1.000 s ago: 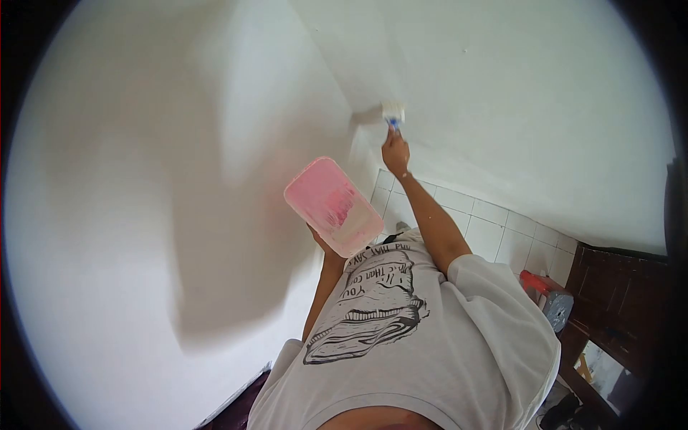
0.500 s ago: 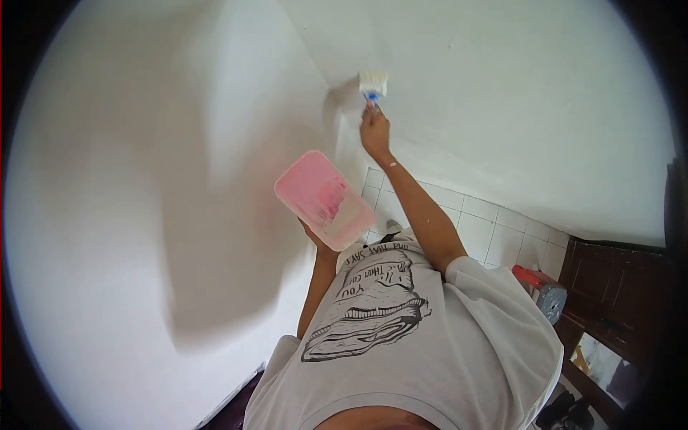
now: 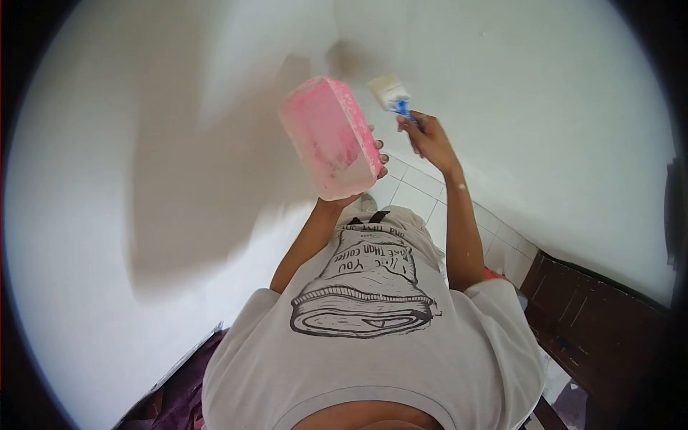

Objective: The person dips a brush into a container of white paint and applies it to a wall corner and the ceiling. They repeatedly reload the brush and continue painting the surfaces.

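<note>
Paintbrush (image 3: 390, 94), clasped in the right hand (image 3: 431, 142), moves off the white wall (image 3: 559, 107) to near a pink tub (image 3: 322, 129).

The left hand's (image 3: 381, 155) grip holds the tub; white tiles (image 3: 419, 202) lie below.

Single head-worn view, looking forward and steeply down over shirt (image 3: 365, 308).

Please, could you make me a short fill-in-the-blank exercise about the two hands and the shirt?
The left hand holds a container whose colour is ____.
The brush, with its blue handle, is in the ____ hand.
On the shirt, after the printed word "than", comes "____".

Missing words: pink; right; coffee.
</note>
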